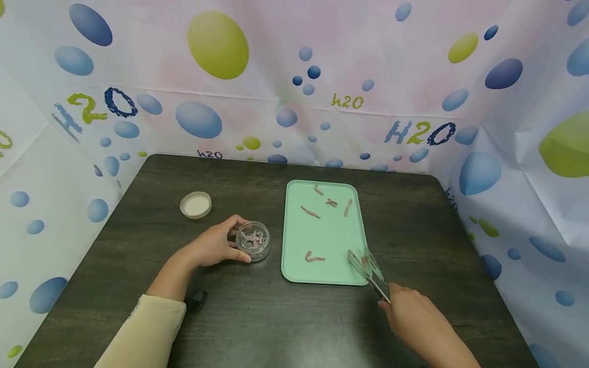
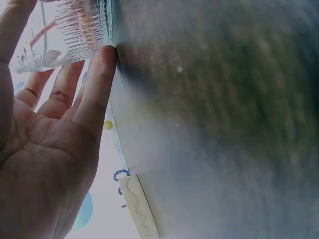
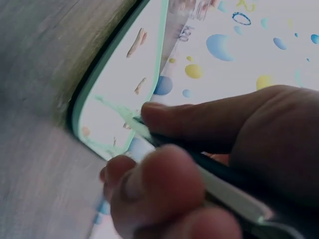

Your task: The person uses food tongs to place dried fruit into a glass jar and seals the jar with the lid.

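Observation:
My left hand [image 1: 213,245] holds a small clear glass jar [image 1: 257,254] on the table, thumb on the near side and fingers behind it. Pinkish worm-like strips [image 1: 254,237] lie inside the jar. My right hand [image 1: 416,309] grips tongs [image 1: 355,260], whose tips are apart over the near right corner of a mint-green tray [image 1: 322,276]. A small pinkish piece [image 1: 364,261] shows between the tips; whether they touch it I cannot tell. Several similar strips lie spread on the tray, one curved strip [image 1: 315,257] near the front edge and a straight strip [image 1: 310,211] farther back.
A round lid [image 1: 195,205] with a pale inside lies on the dark wooden table [image 1: 239,317], behind and left of the jar. Beside my left wrist is a small black object [image 1: 196,300]. A sheet patterned with blue and green dots [image 1: 285,92] surrounds the table's back and sides.

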